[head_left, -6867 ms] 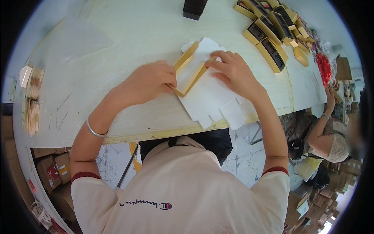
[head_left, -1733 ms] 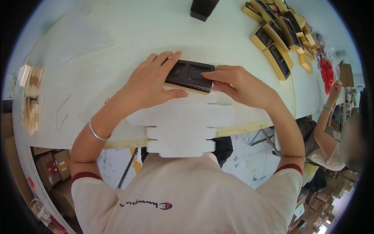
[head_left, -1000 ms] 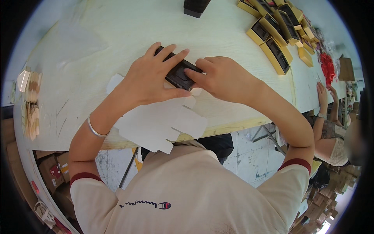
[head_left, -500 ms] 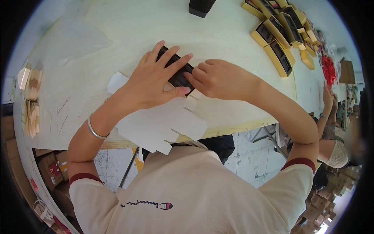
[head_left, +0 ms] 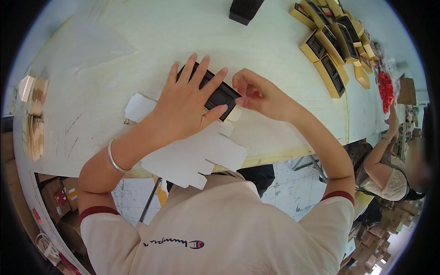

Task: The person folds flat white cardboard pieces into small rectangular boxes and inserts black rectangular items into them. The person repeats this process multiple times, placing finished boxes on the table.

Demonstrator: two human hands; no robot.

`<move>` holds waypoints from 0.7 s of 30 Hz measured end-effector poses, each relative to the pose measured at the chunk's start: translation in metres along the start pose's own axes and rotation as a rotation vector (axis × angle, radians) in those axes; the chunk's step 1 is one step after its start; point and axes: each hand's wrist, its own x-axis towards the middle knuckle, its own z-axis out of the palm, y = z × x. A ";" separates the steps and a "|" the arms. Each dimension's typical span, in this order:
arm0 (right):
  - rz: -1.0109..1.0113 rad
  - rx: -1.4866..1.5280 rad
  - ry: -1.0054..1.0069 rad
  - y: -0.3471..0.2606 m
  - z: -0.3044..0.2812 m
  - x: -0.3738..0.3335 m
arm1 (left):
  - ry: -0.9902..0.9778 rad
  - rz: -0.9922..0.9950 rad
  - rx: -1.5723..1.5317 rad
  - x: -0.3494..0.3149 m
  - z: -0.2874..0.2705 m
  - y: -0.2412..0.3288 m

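Observation:
A black plastic tray insert (head_left: 222,97) with moulded recesses lies aslant on a white unfolded card blank (head_left: 183,156) at the near side of the table. My left hand (head_left: 188,103) rests across the insert with fingers spread, its thumb along the near edge; palm and fingers hide the insert's left part. At the insert's right end is my right hand (head_left: 266,94), its fingers curled but apart from the thumb. That thumb tip is at the insert's corner, and nothing shows between the fingers.
Gold boxes with black inserts (head_left: 332,75) lie piled at the far right. A stack of black trays (head_left: 245,11) stands at the far middle. Folded gold card pieces (head_left: 34,114) line the left edge. Beyond the right side, another person's arm (head_left: 382,151) reaches toward red material (head_left: 386,91).
My right hand has drawn back slightly from inside the insert to its right end, and its fingers have loosened. My left hand stays spread on the insert, uncovering more of its recesses.

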 end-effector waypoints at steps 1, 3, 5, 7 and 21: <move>-0.068 -0.126 0.089 -0.002 0.005 -0.004 | -0.004 -0.012 -0.041 -0.001 0.002 -0.002; -0.256 -0.369 0.254 -0.005 0.018 -0.013 | 0.049 -0.064 -0.237 0.001 0.011 -0.009; -0.482 -0.595 0.396 -0.001 0.041 -0.014 | 0.148 -0.143 -0.560 0.003 0.026 -0.021; -0.490 -0.650 0.434 0.005 0.048 -0.014 | 0.191 -0.264 -1.081 0.003 0.000 -0.013; 0.029 -1.197 0.727 0.077 -0.160 -0.123 | -0.387 0.040 -0.210 -0.097 -0.037 -0.015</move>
